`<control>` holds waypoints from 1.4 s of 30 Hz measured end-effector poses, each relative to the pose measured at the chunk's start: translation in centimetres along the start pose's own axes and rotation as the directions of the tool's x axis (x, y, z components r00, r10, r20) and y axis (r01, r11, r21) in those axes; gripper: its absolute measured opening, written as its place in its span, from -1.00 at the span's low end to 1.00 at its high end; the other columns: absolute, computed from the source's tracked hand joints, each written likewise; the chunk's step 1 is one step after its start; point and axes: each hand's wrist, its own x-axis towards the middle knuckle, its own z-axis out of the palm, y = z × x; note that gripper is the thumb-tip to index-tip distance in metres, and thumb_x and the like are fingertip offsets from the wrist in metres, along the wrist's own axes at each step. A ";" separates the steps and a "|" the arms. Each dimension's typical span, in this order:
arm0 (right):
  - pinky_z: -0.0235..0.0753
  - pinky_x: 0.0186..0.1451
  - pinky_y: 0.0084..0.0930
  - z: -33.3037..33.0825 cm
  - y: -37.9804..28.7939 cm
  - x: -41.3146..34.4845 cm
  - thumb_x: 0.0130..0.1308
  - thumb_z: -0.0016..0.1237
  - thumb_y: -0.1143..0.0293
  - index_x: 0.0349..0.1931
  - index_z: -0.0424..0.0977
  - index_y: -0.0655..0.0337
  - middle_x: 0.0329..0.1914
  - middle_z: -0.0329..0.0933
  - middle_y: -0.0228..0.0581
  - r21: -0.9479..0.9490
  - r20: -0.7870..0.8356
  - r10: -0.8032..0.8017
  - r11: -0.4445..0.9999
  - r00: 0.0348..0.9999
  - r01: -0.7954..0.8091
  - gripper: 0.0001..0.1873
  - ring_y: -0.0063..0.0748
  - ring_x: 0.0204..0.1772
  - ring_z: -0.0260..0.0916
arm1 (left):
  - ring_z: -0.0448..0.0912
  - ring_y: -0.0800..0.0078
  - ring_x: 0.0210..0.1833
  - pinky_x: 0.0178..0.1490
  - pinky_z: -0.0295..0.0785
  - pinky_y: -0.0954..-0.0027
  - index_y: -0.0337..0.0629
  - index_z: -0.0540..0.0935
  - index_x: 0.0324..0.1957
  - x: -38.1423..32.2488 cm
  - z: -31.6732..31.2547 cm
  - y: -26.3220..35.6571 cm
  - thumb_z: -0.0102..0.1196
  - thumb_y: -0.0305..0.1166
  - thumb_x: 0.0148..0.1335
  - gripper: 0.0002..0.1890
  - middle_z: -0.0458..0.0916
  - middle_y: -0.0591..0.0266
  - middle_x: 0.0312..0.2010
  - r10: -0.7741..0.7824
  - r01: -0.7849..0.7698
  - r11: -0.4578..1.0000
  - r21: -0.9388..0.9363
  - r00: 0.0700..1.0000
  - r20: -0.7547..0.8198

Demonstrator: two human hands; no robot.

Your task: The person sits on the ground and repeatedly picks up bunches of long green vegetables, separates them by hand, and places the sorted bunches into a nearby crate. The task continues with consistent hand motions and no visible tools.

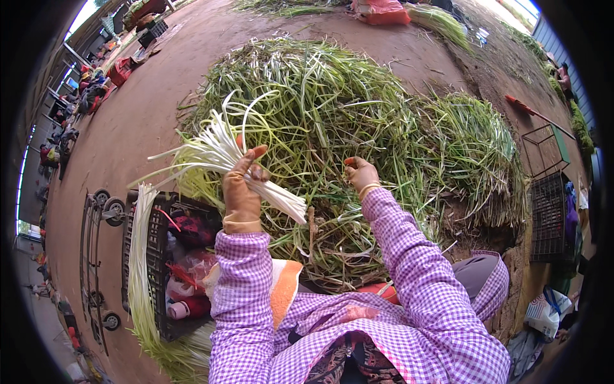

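Observation:
My left hand point(244, 187), in a stained glove with orange fingertips, is closed around a bunch of pale chive-like stalks point(283, 199). Their white ends point down to the right, and thin yellow-green leaves curl out at the upper left. My right hand point(360, 174), gloved too, hovers over the large heap of green leafy stalks point(307, 96), its fingers curled; whether it holds a thin strand I cannot tell. Another bundle of pale stalks point(139, 269) hangs over the side of a black plastic crate point(160, 269) at my left.
Bags and a pink-lidded container lie in the crate. A metal hand trolley point(96, 269) lies beyond it. On the right are a wire-frame stand point(559, 144), a second black crate point(549, 216) and a white bag point(547, 309). People sit along the far left.

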 end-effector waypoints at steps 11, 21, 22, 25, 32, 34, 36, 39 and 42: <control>0.59 -0.26 -0.55 -0.8 -6.4 -0.4 0.33 0.01 0.40 -0.03 0.59 0.05 -0.24 0.65 -0.30 -0.153 -0.119 -0.558 0.828 0.821 0.540 -0.77 -0.59 -0.32 0.49 | 0.38 0.68 -0.61 -0.55 0.35 0.54 -0.35 0.53 0.04 0.8 -0.4 -1.9 0.09 -0.32 0.33 -0.66 0.57 0.29 -0.50 -0.171 0.172 0.984 0.049 0.985 -0.030; 0.27 -0.52 -0.69 0.3 -2.6 -9.1 0.31 0.05 0.51 -0.08 0.59 0.16 -0.48 0.51 -0.50 0.242 0.375 -0.135 0.969 0.917 0.043 -0.80 -0.74 -0.56 0.23 | 0.52 0.59 -0.50 -0.44 0.48 0.57 -0.29 0.63 -0.10 -1.4 1.4 -4.5 0.23 -0.49 0.20 -0.77 0.69 0.22 -0.31 -0.214 0.252 0.887 0.388 0.967 -0.139; 0.32 -0.48 -0.68 0.6 -2.2 -9.7 0.30 0.06 0.52 -0.07 0.58 0.17 -0.45 0.54 -0.48 0.226 0.361 -0.165 0.970 0.918 0.086 -0.79 -0.74 -0.52 0.28 | 0.54 0.57 -0.49 -0.44 0.48 0.56 -0.29 0.62 -0.11 -1.7 1.5 -4.8 0.24 -0.49 0.18 -0.77 0.69 0.22 -0.31 -0.211 0.228 0.899 0.373 0.974 -0.086; 0.48 -0.22 -0.67 1.4 -0.8 -11.6 0.25 0.13 0.46 -0.05 0.59 0.16 -0.28 0.66 -0.35 0.079 0.351 -0.232 0.973 0.907 0.218 -0.75 -0.71 -0.28 0.47 | 0.56 0.53 -0.46 -0.41 0.48 0.53 -0.29 0.62 -0.16 -2.3 1.4 -5.8 0.29 -0.51 0.13 -0.78 0.68 0.21 -0.33 -0.271 0.257 0.875 0.409 0.962 -0.025; 0.54 -0.52 -0.56 1.8 -2.1 -10.4 0.31 0.09 0.26 0.03 0.49 0.26 -0.29 0.64 -0.30 0.514 0.387 -0.202 0.857 0.900 -0.028 -0.64 -0.55 -0.60 0.48 | 0.52 0.54 -0.53 -0.46 0.41 0.55 -0.41 0.67 -0.40 -2.2 0.4 -7.7 0.29 -0.52 0.09 -0.88 0.66 0.18 -0.48 -0.192 0.181 0.866 0.466 0.981 -0.023; 0.53 -0.57 -0.56 2.6 -3.2 -9.1 0.29 0.11 0.27 -0.06 0.50 0.26 -0.37 0.63 -0.29 0.631 0.295 -0.149 0.772 0.944 -0.075 -0.69 -0.52 -0.65 0.47 | 0.51 0.54 -0.54 -0.47 0.38 0.54 -0.42 0.68 -0.40 -2.2 0.4 -8.0 0.29 -0.53 0.08 -0.89 0.64 0.21 -0.51 -0.186 0.186 0.878 0.440 0.982 -0.045; 0.55 -0.59 -0.54 3.6 -3.2 -8.7 0.26 0.15 0.29 -0.18 0.53 0.24 -0.45 0.61 -0.27 0.628 0.269 -0.131 0.775 0.954 -0.070 -0.76 -0.49 -0.66 0.48 | 0.50 0.52 -0.55 -0.49 0.34 0.54 -0.44 0.68 -0.37 -2.3 0.5 -7.8 0.27 -0.56 0.07 -0.89 0.62 0.23 -0.55 -0.199 0.219 0.869 0.443 0.976 -0.093; 0.64 -0.40 -0.53 3.4 -0.2 -9.7 0.34 0.01 0.40 -0.15 0.53 0.35 -0.29 0.62 -0.16 0.332 0.263 0.109 0.923 0.958 -0.196 -0.80 -0.49 -0.44 0.55 | 0.50 0.51 -0.55 -0.45 0.47 0.53 -0.43 0.69 -0.33 -2.1 0.2 -6.1 0.20 -0.56 0.16 -0.90 0.65 0.17 -0.49 -0.170 0.206 0.905 0.373 0.977 -0.127; 0.62 -0.35 -0.61 -1.6 4.1 -10.1 0.36 -0.05 0.44 0.00 0.51 0.30 -0.18 0.62 -0.17 -0.087 -0.023 0.172 0.981 0.985 -0.173 -0.75 -0.54 -0.40 0.51 | 0.49 0.53 -0.52 -0.43 0.51 0.51 -0.45 0.67 -0.28 -1.9 -0.1 -4.8 0.14 -0.54 0.22 -0.87 0.65 0.15 -0.45 -0.243 0.266 0.919 0.291 0.963 -0.114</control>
